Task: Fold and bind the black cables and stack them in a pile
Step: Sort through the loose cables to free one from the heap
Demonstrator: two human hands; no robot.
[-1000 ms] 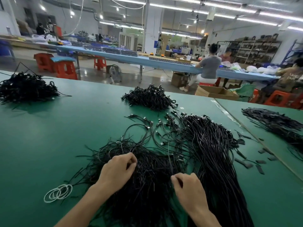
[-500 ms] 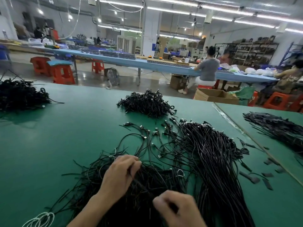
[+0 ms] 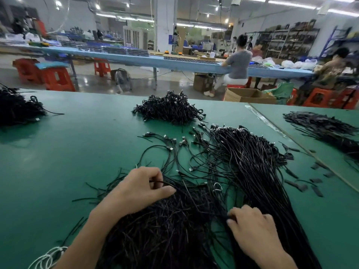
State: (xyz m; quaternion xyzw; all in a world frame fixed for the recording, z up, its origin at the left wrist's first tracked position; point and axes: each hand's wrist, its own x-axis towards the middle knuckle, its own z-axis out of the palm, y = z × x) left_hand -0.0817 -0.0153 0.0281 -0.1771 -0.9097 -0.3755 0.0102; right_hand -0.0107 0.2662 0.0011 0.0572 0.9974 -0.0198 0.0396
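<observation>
A big spread of loose black cables (image 3: 250, 167) lies on the green table (image 3: 64, 152), plugs fanned out toward the far side. A dense heap of thin black ties (image 3: 165, 230) lies near me. My left hand (image 3: 141, 189) rests on that heap with thumb and fingers pinched on one thin black strand. My right hand (image 3: 252, 232) sits lower right, fingertips closed on strands at the edge of the cable bundle. A pile of bound cables (image 3: 171, 109) stands further back in the middle.
Another black cable heap (image 3: 17, 109) lies at the far left, and one more (image 3: 322, 129) on the adjoining table at right. White loops (image 3: 46, 259) lie at the near left edge. Small black scraps (image 3: 303, 185) are scattered right. People sit at a blue bench behind.
My left hand has shifted slightly right and pinched a strand. My right hand moved right from the tie heap to the edge of the cable bundle. The view tilted down a little.
</observation>
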